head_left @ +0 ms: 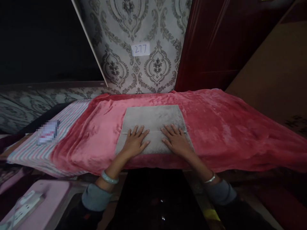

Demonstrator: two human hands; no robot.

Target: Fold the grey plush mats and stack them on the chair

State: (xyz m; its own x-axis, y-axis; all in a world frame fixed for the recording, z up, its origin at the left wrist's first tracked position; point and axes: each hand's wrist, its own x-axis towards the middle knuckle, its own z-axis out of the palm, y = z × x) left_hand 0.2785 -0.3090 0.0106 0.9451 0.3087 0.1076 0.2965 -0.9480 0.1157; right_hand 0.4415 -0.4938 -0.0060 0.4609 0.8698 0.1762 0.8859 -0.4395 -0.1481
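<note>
A grey plush cloth (153,115), folded into a flat panel, lies on the pink-red blanket (216,127). One folded layer ends in a straight edge running across its middle. My left hand (134,142) rests flat on the cloth's left part, fingers spread over that edge. On the right part, my right hand (177,140) lies palm down, its fingers also spread across the edge. Neither hand grips anything. Both palms hide small patches of the cloth.
Left of the blanket is a striped sheet (31,153) with a blurred packet (48,132) on it. A power strip (27,206) sits on a pink stool (51,195) at lower left. Behind stand a dark screen (48,41), a patterned wall (136,73) and a dark red door (211,41).
</note>
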